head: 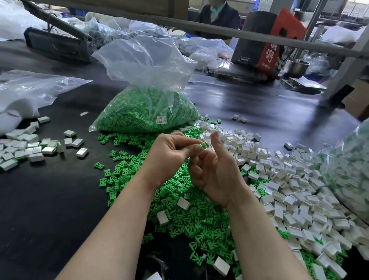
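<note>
My left hand (172, 152) has its grip pinching a small green plastic clip (205, 145), above the heap of green clips (191, 223) on the tabletop (54, 193); my right hand (216, 174) curls just beside, thumb raised, and I cannot tell its grip

The small green plastic clip (205, 145) was bright green, matching the loose heap of green plastic clips (191, 223). The rectangular plastic caps (301, 190) were plain white. The flat worktable (43, 191) was black and unpatterned. The clear plastic bag (146, 64) showed green contents. The cardboard carton (262, 42) was red and black with white lettering.
</note>
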{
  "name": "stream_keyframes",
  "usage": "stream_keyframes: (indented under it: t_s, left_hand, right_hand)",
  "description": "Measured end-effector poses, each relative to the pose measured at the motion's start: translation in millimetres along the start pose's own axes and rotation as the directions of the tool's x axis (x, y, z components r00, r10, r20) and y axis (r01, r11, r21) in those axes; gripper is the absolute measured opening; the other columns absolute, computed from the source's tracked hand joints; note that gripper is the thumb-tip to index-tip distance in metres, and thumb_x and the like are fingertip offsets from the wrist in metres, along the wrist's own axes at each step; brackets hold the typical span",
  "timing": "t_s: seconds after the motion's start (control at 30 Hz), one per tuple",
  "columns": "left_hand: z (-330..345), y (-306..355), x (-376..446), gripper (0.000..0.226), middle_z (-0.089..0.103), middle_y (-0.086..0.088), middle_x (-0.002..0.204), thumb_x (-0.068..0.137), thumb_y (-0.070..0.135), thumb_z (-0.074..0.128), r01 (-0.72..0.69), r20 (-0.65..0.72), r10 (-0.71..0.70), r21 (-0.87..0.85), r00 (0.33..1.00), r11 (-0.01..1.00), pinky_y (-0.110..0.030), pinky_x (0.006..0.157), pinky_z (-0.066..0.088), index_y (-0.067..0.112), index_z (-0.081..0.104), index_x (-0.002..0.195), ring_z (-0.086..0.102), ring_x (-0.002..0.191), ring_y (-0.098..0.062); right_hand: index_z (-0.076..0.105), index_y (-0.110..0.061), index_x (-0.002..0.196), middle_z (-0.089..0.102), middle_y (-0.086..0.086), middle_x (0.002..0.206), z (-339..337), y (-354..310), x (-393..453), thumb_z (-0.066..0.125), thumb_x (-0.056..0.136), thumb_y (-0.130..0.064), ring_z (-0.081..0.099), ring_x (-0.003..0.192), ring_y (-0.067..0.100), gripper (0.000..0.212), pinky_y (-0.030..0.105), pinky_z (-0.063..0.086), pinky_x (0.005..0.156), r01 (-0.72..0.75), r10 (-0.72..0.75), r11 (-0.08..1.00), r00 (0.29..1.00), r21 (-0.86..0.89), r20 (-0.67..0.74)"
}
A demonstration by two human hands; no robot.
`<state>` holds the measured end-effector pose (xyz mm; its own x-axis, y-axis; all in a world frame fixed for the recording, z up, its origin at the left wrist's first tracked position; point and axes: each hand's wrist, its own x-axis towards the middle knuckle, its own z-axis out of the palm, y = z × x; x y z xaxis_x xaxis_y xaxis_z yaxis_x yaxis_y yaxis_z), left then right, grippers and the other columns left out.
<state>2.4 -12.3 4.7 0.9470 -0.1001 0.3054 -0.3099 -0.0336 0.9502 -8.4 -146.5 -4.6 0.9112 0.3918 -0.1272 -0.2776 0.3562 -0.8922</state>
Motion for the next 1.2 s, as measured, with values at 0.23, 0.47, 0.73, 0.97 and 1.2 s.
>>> stream_keyframes:
  t_s: [0.23,0.47,0.73,0.97,1.2]
  left_hand:
    - [-0.9,7.5,-2.9,0.015,0.070,0.010,0.065,0.086,0.008,0.070,0.080,0.042,-0.080,-0.008,0.996,0.997,-0.008,0.060,0.044,0.022,0.072,0.080,0.062,0.063,0.003]
    - [2.4,12.8,-1.8,0.022,0.056,0.009,0.051,0.086,-0.001,0.057,0.145,0.032,-0.144,-0.027,0.989,0.989,-0.014,0.051,0.042,0.013,0.063,0.070,0.049,0.046,-0.003]
    - [8.8,12.8,-2.2,0.022,0.054,0.004,0.050,0.086,0.001,0.058,0.200,-0.031,-0.202,-0.066,0.979,0.978,-0.020,0.048,0.044,0.010,0.059,0.066,0.049,0.043,-0.010]
    - [11.0,12.4,-2.9,0.023,0.053,0.008,0.044,0.086,0.000,0.059,0.180,-0.044,-0.183,-0.073,0.982,0.981,-0.015,0.045,0.042,0.008,0.057,0.065,0.048,0.039,-0.006]
    - [10.6,11.6,-4.9,0.023,0.054,0.007,0.044,0.087,-0.002,0.057,0.159,-0.017,-0.160,-0.073,0.987,0.985,-0.015,0.045,0.042,0.007,0.055,0.065,0.049,0.038,-0.006]
  right_hand:
    - [0.058,-0.018,0.070,0.049,-0.003,0.061,0.1,0.8,-0.5,0.051,0.086,-0.060,0.041,0.048,0.007,0.045,0.018,0.029,0.044,0.064,-0.064,0.998,0.998,0.009,0.008]
    - [0.067,-0.020,0.070,0.051,0.001,0.067,2.2,1.2,1.5,0.048,0.086,-0.062,0.041,0.054,0.010,0.048,0.019,0.027,0.046,0.087,-0.087,0.986,0.996,-0.141,0.005]
    - [0.060,-0.009,0.083,0.050,0.005,0.062,0.7,1.3,-1.6,0.051,0.084,-0.057,0.041,0.056,0.015,0.049,0.023,0.026,0.047,0.120,-0.123,0.961,0.992,-0.250,0.003]
    - [0.062,-0.013,0.074,0.045,0.004,0.060,3.8,2.8,-1.1,0.050,0.086,-0.050,0.040,0.051,0.009,0.041,0.019,0.024,0.046,0.134,-0.147,0.970,0.988,-0.205,-0.048]
    - [0.058,-0.011,0.078,0.045,0.002,0.059,1.7,3.8,-0.7,0.052,0.084,-0.050,0.037,0.052,0.009,0.040,0.017,0.026,0.045,0.125,-0.138,0.970,0.989,-0.207,-0.046]
